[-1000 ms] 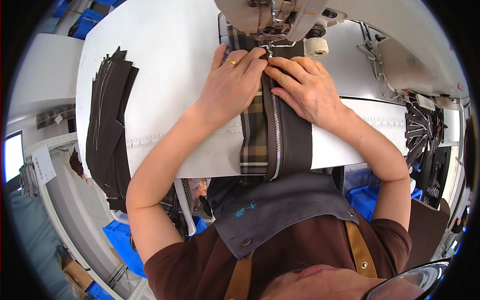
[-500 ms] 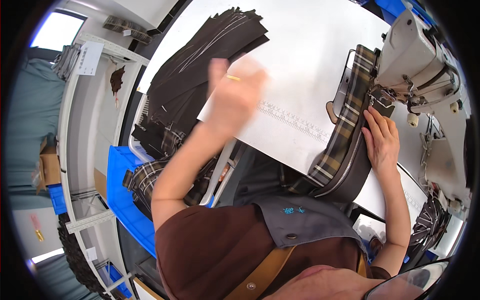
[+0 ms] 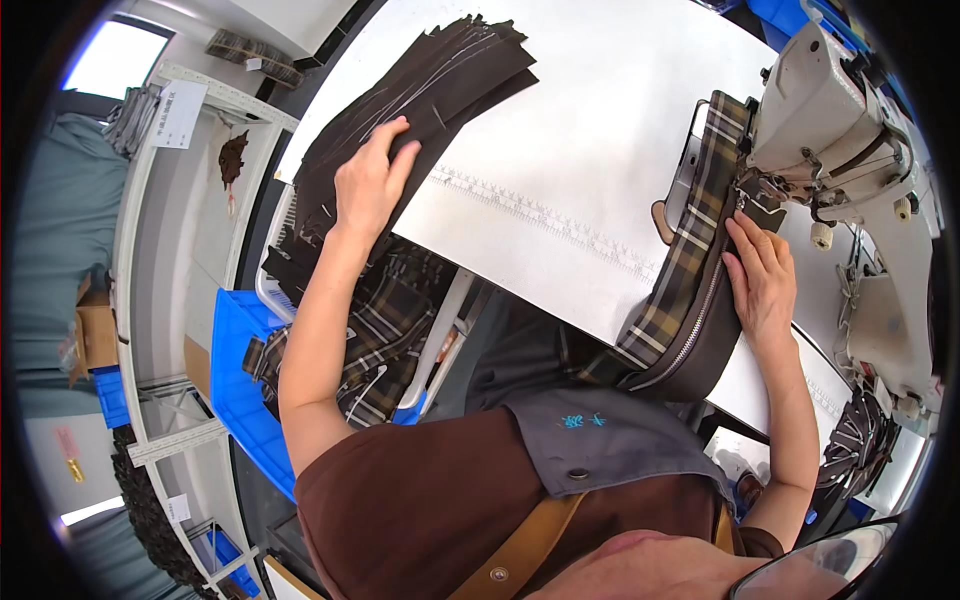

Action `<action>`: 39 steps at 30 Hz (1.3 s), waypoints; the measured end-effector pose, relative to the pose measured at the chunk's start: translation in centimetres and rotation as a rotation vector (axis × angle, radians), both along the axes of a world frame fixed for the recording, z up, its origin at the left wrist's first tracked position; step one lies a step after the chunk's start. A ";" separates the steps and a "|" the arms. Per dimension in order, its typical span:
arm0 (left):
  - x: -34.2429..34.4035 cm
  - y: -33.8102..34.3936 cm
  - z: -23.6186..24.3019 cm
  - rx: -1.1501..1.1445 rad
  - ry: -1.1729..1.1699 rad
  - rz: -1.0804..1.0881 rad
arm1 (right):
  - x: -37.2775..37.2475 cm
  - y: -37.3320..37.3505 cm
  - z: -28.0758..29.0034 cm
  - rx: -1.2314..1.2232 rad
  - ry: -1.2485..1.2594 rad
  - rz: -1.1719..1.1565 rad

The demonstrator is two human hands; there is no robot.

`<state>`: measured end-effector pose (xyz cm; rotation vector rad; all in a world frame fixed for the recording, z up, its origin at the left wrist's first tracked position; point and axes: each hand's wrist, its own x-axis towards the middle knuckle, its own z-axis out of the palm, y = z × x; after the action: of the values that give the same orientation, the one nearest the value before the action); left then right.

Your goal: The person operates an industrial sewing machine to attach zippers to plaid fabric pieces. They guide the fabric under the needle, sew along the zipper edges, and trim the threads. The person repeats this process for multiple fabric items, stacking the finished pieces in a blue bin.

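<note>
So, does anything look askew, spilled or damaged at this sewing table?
Nothing looks spilled or clearly damaged. The pile of dark fabric pieces by the left hand just seems untidy: its far ends fan out unevenly, and its near part hangs past the edge of the white table.

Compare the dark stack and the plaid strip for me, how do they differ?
The dark stack is plain, marked with pale lines; the plaid strip is checked. The dark stack shows many layers and a ragged far end; the plaid strip is narrower and runs along a zip. The dark stack is under the left hand; the plaid strip is beside the right hand. Both lie on the white table.
</note>
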<state>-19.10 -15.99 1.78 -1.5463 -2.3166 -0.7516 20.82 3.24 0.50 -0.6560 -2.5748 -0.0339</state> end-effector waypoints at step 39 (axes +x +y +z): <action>18.3 12.7 1.3 0.124 0.052 -1.042 | 0.3 -0.1 -0.8 0.042 0.051 -0.036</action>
<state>-0.83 -3.34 3.04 -2.6301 -1.2495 -0.9873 21.12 3.14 -0.28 -0.6782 -2.5064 -0.0818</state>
